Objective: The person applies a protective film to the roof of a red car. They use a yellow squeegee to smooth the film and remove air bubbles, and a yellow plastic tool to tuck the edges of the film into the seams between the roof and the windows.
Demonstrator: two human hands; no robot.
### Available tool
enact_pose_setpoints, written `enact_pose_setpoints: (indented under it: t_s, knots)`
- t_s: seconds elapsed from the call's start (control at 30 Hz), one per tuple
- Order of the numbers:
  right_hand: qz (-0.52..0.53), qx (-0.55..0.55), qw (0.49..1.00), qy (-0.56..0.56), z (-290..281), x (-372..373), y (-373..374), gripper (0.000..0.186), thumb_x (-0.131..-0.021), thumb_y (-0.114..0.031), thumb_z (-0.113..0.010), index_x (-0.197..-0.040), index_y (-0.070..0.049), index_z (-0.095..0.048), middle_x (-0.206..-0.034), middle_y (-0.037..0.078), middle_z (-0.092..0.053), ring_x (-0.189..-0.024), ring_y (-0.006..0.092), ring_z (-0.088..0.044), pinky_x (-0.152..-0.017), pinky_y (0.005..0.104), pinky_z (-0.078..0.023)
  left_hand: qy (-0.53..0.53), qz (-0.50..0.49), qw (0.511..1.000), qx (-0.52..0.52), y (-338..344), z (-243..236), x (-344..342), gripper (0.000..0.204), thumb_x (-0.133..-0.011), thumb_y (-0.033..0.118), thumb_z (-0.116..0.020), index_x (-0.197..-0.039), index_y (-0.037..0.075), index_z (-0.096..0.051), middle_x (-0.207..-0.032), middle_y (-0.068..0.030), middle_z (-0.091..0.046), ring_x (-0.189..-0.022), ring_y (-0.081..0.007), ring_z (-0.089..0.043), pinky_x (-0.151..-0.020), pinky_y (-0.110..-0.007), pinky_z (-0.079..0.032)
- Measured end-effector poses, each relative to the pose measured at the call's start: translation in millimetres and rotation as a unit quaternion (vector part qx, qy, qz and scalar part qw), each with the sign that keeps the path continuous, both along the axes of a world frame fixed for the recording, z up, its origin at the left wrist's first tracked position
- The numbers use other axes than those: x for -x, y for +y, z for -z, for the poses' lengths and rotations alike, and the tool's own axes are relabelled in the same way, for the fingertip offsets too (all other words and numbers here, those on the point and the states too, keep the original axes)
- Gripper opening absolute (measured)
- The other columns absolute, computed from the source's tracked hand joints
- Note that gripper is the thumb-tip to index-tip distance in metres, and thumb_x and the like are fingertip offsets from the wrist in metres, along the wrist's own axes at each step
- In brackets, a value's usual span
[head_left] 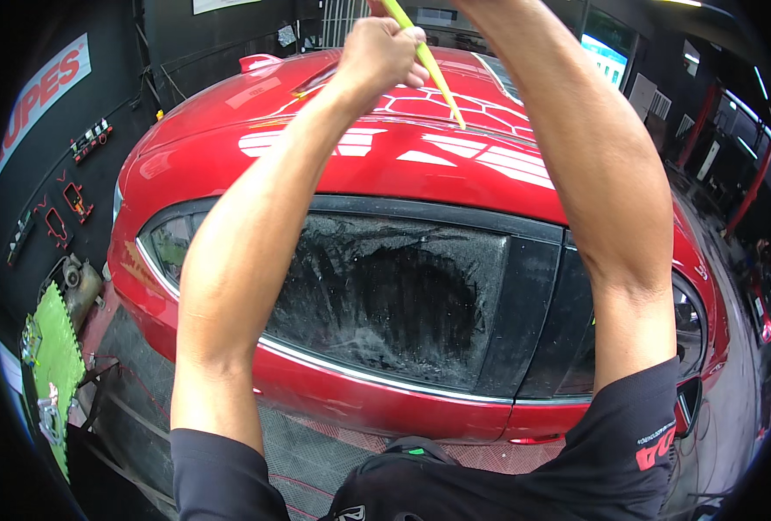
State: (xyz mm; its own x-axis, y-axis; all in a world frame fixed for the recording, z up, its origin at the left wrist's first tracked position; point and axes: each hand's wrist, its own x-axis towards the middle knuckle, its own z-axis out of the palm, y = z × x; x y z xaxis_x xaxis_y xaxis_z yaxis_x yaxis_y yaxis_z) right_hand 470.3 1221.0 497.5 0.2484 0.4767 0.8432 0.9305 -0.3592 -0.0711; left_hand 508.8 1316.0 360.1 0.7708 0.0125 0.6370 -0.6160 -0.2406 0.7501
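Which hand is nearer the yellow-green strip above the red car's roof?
Left. The left hand is closed around the yellow-green strip, which slants down over the car roof. The right hand is out of view past the top edge; only its forearm shows beside the strip.

Bare forearms, black short sleeves

The right sleeve (pixel 633 434) carries a red-and-white printed mark; the left sleeve (pixel 220 473) is plain black.

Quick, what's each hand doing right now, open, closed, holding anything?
Left hand: closed in a fist around a yellow-green strip tool above the red car's roof.
Right hand: out of view past the top edge; only the forearm shows.
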Motion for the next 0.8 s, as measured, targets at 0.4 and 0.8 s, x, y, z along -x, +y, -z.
enact_pose_setpoints:
  t_s: [0.4, 0.8]
  knots:
    - [0.178, 0.288, 0.921, 0.195, 82, -38, -34, 0.086, -0.082, -0.062, -0.081, -0.137, 0.002, -0.063, -0.111, 0.02, -0.074, -0.09, 0.0215, -0.072, -0.077, 0.0347, -0.059, -0.023, 0.043, 0.96, 0.276, 151, -59, -24, 0.028, -0.103, 0.023, -0.058, -0.081, 0.005, -0.058, -0.07, -0.0104, -0.059, -0.061, -0.0221, -0.063, -0.06, -0.036, -0.057]
    - [0.145, 0.108, 0.923, 0.34, 127, -57, 145, 0.046, -0.103, -0.043, -0.062, -0.104, 0.001, -0.075, -0.065, 0.007, -0.067, -0.053, 0.012, -0.066, -0.056, 0.0265, -0.06, -0.151, 0.066, 0.942, 0.291, 339, -85, 25, 0.022, -0.106, 0.021, -0.058, -0.098, 0.001, -0.061, -0.084, -0.0109, -0.061, -0.078, -0.0271, -0.067, -0.073, -0.042, -0.06]
